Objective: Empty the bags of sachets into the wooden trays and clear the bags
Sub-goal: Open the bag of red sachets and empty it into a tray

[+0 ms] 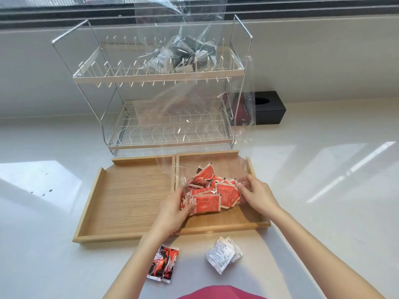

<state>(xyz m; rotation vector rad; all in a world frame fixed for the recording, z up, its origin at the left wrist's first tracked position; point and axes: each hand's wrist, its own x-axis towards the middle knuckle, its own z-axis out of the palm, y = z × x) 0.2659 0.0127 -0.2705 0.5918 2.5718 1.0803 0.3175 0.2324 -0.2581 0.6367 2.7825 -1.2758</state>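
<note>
Sachets, flat red foil squares, lie heaped in the right wooden tray inside a crinkly clear bag; left hand and right hand both pinch the bag's film.

Matt grained wooden trays — glossy clear plastic bag, shiny metal-wire rack.
</note>
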